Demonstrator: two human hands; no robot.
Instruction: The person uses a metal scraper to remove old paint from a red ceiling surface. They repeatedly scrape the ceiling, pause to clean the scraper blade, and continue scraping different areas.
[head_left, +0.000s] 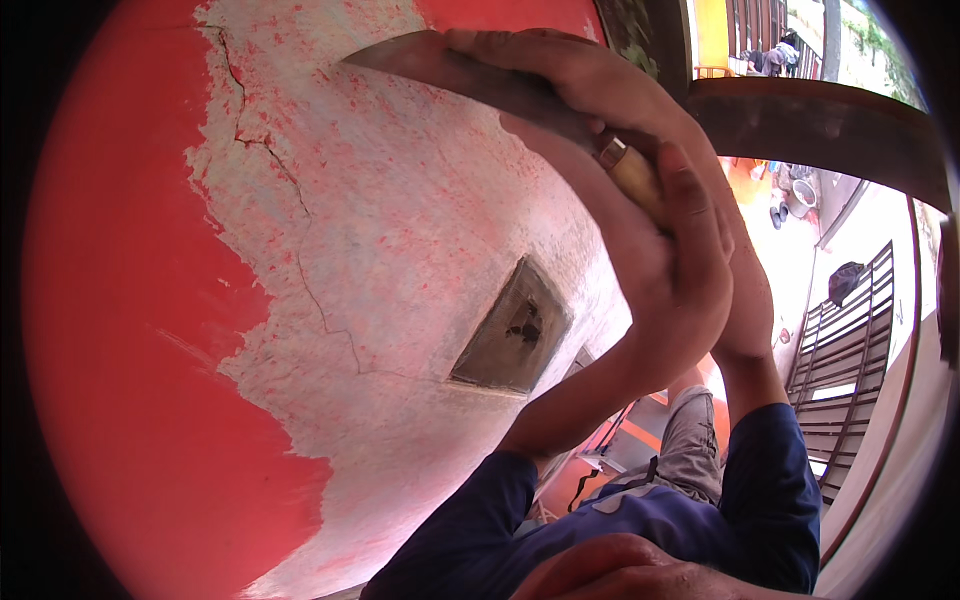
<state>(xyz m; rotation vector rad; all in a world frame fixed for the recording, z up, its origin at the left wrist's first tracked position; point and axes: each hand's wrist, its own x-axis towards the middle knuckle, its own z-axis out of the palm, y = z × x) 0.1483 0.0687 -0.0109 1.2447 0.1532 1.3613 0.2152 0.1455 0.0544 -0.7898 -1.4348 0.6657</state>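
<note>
A broad-bladed knife (480, 86) with a wooden handle (636, 178) and a metal ferrule is held up close to the wall. My left hand (679, 262) is around the handle, its thumb lying across it. Along the back of the blade stretches my right hand (630, 79), fingers reaching towards the tip. Behind the blade the wall (390, 202) shows pale, scraped plaster flecked with red. Glossy red paint (142, 315) with a ragged edge covers its left part. I cannot tell whether the blade touches the plaster.
A thin crack (306, 262) runs down the plaster towards a recessed box (517, 330) in the wall. A dark beam (810, 116) crosses at upper right. Beyond are a metal grille (847, 360), a dark cap (846, 283), a pair of sandals (779, 215) and a basin (804, 193).
</note>
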